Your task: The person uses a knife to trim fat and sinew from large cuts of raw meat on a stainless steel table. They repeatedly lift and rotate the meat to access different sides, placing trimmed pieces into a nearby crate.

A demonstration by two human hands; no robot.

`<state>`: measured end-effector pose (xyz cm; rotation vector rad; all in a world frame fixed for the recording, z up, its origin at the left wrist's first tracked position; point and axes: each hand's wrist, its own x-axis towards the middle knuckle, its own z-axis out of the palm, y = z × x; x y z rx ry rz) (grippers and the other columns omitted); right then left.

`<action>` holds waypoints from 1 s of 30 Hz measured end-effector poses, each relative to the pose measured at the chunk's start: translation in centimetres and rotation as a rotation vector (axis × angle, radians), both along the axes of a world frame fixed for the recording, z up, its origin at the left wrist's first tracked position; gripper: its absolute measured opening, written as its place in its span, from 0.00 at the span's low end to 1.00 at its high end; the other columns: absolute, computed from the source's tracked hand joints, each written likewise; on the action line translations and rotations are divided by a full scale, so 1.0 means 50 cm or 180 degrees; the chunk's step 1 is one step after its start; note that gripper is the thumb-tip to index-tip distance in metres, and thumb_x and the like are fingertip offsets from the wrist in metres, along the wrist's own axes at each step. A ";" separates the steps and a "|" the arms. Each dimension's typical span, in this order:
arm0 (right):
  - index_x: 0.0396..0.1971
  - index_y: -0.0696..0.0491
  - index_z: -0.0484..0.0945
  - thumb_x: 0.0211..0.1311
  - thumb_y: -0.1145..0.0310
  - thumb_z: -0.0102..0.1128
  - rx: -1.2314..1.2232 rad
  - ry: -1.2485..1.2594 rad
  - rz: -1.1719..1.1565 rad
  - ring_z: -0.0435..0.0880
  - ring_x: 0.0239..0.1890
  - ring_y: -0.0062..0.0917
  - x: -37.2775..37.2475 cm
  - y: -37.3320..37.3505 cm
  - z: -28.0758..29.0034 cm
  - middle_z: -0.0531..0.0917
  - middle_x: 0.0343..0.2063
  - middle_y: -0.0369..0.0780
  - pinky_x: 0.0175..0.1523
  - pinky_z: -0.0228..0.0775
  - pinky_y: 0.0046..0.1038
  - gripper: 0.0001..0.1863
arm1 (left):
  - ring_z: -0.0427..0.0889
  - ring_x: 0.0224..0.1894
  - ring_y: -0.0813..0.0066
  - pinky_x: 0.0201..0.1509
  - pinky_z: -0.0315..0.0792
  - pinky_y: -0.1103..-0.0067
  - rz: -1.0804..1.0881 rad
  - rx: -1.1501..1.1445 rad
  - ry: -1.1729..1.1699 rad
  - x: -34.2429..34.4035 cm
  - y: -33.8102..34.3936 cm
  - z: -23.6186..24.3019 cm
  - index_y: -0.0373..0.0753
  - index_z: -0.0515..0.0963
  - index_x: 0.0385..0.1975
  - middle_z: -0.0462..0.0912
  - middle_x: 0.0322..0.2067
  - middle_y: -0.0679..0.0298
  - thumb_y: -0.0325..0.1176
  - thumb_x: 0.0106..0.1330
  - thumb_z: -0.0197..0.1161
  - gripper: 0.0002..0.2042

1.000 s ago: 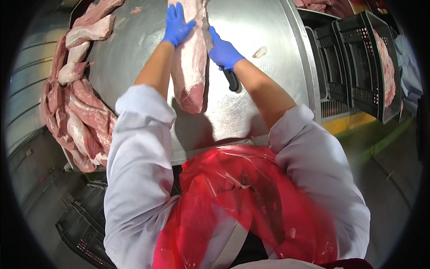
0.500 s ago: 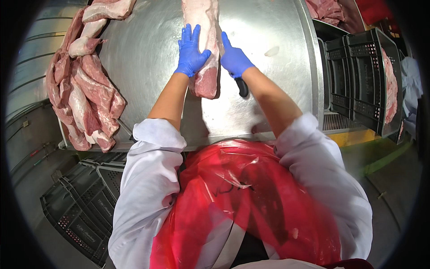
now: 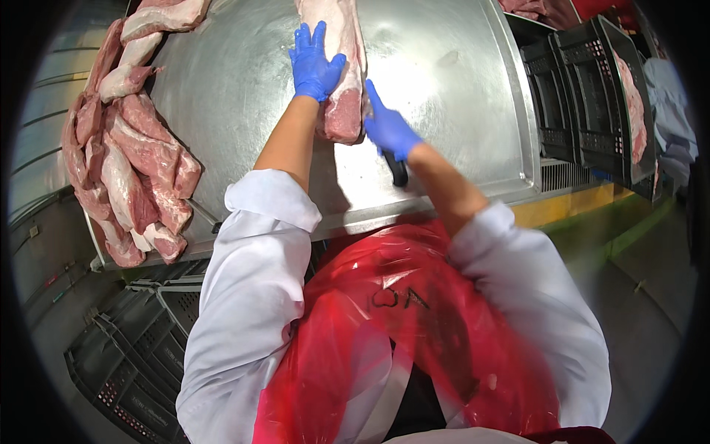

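A long pork loin [image 3: 343,115] with a pale fat layer lies lengthwise on the steel table [image 3: 229,96], its far end out of the picture. My blue-gloved left hand [image 3: 316,68] rests flat on its left side, fingers spread and thumb out over the meat. Just right of the loin, my blue-gloved right hand [image 3: 390,129] is closed around a knife, forefinger stretched forward along it. The black knife handle [image 3: 398,172] sticks out below my palm. Most of the blade is hidden beside the meat's right edge.
Several cuts of meat [image 3: 133,163] are heaped along the table's left side. Black crates [image 3: 592,96] stand at the right, one with pale pieces inside. More black crates [image 3: 133,355] sit below the table at the lower left. A red plastic apron [image 3: 414,318] covers my front.
My right hand has come slightly nearer to me with the knife, along the loin's right side. My left hand stays flat on the meat. The whole view has shifted a little.
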<state>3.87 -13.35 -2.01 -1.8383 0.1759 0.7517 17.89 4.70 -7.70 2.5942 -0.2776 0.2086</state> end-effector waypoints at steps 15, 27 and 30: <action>0.78 0.31 0.40 0.69 0.76 0.49 0.0290 -0.0011 -0.1185 0.71 0.19 0.16 -0.311 -0.425 0.133 0.77 0.22 0.35 0.23 0.68 0.23 0.45 | 0.79 0.60 0.57 0.61 0.75 0.65 0.1355 0.1369 0.1881 0.127 -0.144 0.156 0.27 0.50 0.70 0.74 0.61 0.47 0.53 0.43 0.80 0.60; 0.79 0.36 0.39 0.64 0.76 0.50 0.0287 0.0176 -0.0872 0.73 0.23 0.16 -0.290 -0.547 0.105 0.79 0.25 0.35 0.31 0.71 0.22 0.47 | 0.84 0.38 0.69 0.48 0.80 0.70 0.0312 -0.2699 0.2788 0.096 0.052 0.108 0.31 0.78 0.48 0.84 0.37 0.60 0.28 0.53 0.64 0.21; 0.79 0.38 0.39 0.63 0.75 0.50 0.0337 0.0174 -0.0840 0.72 0.23 0.16 -0.276 -0.567 0.093 0.78 0.25 0.35 0.31 0.71 0.22 0.47 | 0.83 0.48 0.66 0.58 0.77 0.69 0.0558 -0.4225 0.3570 0.002 0.120 0.031 0.32 0.78 0.51 0.84 0.43 0.58 0.29 0.54 0.62 0.22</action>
